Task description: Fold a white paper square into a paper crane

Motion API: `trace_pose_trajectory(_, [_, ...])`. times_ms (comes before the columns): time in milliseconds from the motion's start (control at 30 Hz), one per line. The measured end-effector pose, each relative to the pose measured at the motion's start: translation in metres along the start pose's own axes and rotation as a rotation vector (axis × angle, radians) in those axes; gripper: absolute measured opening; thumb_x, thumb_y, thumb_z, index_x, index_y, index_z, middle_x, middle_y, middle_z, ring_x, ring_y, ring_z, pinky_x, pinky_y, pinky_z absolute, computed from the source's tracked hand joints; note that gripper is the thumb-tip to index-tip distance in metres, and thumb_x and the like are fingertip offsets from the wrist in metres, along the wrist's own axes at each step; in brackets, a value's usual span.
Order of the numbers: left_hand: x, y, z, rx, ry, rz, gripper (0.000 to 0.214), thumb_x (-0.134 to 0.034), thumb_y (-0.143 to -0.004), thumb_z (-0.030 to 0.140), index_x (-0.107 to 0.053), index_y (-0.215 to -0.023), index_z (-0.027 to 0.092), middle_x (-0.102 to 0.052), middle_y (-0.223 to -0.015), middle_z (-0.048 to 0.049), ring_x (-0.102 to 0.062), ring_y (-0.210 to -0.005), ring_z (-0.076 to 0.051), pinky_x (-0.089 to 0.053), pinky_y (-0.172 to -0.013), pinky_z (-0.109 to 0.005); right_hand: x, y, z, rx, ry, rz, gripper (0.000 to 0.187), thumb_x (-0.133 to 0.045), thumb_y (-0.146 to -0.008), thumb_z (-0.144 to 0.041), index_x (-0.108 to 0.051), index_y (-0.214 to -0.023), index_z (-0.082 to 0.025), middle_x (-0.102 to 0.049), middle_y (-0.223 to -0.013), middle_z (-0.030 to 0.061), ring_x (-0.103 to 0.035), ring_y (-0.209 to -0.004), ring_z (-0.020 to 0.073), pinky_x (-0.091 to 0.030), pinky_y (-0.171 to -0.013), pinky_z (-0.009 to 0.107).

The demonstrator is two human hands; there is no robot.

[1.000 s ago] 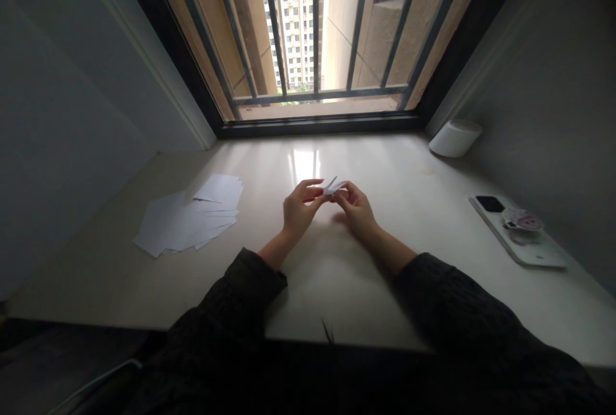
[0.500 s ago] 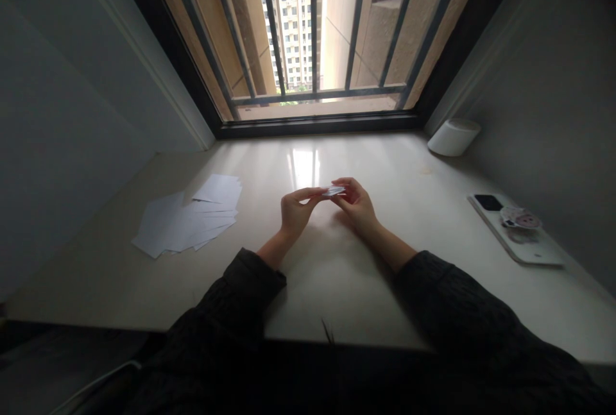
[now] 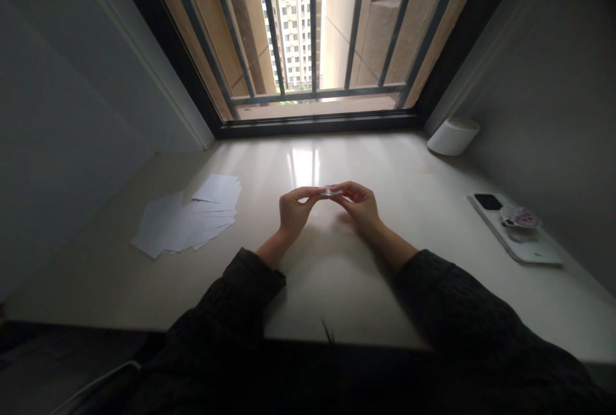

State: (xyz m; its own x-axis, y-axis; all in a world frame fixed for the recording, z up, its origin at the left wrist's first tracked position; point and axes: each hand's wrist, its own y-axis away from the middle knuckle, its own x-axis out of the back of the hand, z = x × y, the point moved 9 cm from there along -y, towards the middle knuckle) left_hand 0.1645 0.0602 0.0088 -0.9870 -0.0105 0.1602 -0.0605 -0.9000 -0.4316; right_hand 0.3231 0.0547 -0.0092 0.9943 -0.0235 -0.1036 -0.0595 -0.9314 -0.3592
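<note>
A small piece of folded white paper is held up between my two hands, above the middle of the pale sill. My left hand pinches its left side between thumb and fingers. On the right side, my right hand grips it with the thumb below and the fingers curled over the top. Fingertips cover much of the paper, so its exact folds cannot be made out. Off to the left of my hands, several loose white paper sheets lie overlapping in a fanned pile.
On the right lies a white phone with a round grip on its back. A white cylindrical object stands in the far right corner. Behind the sill is a barred window with a dark frame.
My right hand's fingers have shifted slightly and pressed down over the paper, which now looks flatter and less exposed. The left hand has barely moved.
</note>
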Motion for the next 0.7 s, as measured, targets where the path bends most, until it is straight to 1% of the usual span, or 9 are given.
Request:
trace_pose_trajectory(167, [0.001,0.001,0.004,-0.023,0.014,0.005,0.015,-0.071,-0.073,0.034,-0.075,-0.084,0.025,-0.074,-0.088,-0.0027,-0.069,-0.084,-0.022,-0.053,-0.083,-0.038,0.005,-0.001,0.007,-0.026,0.021,0.024,0.022,-0.079,-0.064,-0.04,-0.072,-0.075,-0.023,-0.073,-0.081,0.0036,-0.069,-0.081,0.022,-0.054,-0.082,0.041])
trace_pose_trajectory(267, [0.001,0.001,0.008,-0.03,0.022,0.008,0.015,-0.071,-0.073,0.034,-0.075,-0.084,0.026,-0.074,-0.089,-0.0025,-0.069,-0.085,-0.022,-0.053,-0.084,-0.039,0.01,-0.001,0.014,-0.067,0.015,0.065,0.025,-0.08,-0.059,-0.042,-0.071,-0.072,-0.022,-0.073,-0.077,0.0034,-0.069,-0.078,0.0226,-0.055,-0.079,0.042])
trace_pose_trajectory(433, [0.0,0.002,0.009,-0.041,0.023,0.012,0.014,-0.072,-0.072,0.033,-0.075,-0.083,0.025,-0.074,-0.089,-0.0027,-0.069,-0.086,-0.022,-0.053,-0.085,-0.039,0.016,0.0,0.021,-0.124,0.038,0.122,0.032,-0.083,-0.052,-0.045,-0.068,-0.067,-0.02,-0.072,-0.07,0.0029,-0.068,-0.068,0.0211,-0.056,-0.069,0.037])
trace_pose_trajectory(500, [0.0,0.002,0.006,-0.029,0.036,0.01,0.015,-0.072,-0.072,0.033,-0.075,-0.083,0.025,-0.074,-0.089,-0.0033,-0.069,-0.087,-0.022,-0.053,-0.086,-0.039,0.018,0.0,0.021,-0.131,0.044,0.136,0.033,-0.083,-0.051,-0.045,-0.067,-0.065,-0.02,-0.071,-0.068,0.0024,-0.067,-0.065,0.0201,-0.056,-0.066,0.035])
trace_pose_trajectory(567, [-0.002,0.001,0.0,0.002,0.079,0.003,0.016,-0.072,-0.071,0.033,-0.075,-0.083,0.023,-0.074,-0.089,-0.0041,-0.069,-0.086,-0.022,-0.053,-0.085,-0.039,0.017,0.0,0.02,-0.129,0.039,0.135,0.032,-0.084,-0.051,-0.044,-0.066,-0.064,-0.02,-0.071,-0.068,0.0024,-0.067,-0.066,0.0201,-0.056,-0.066,0.035])
trace_pose_trajectory(700, [-0.006,-0.001,-0.014,0.11,0.266,0.003,0.023,-0.075,-0.068,0.034,-0.072,-0.085,0.018,-0.074,-0.087,-0.006,-0.069,-0.083,-0.021,-0.053,-0.083,-0.038,0.009,0.0,0.014,-0.132,-0.024,0.109,0.031,-0.085,-0.05,-0.042,-0.067,-0.065,-0.02,-0.073,-0.073,0.0032,-0.068,-0.071,0.0213,-0.056,-0.072,0.038])
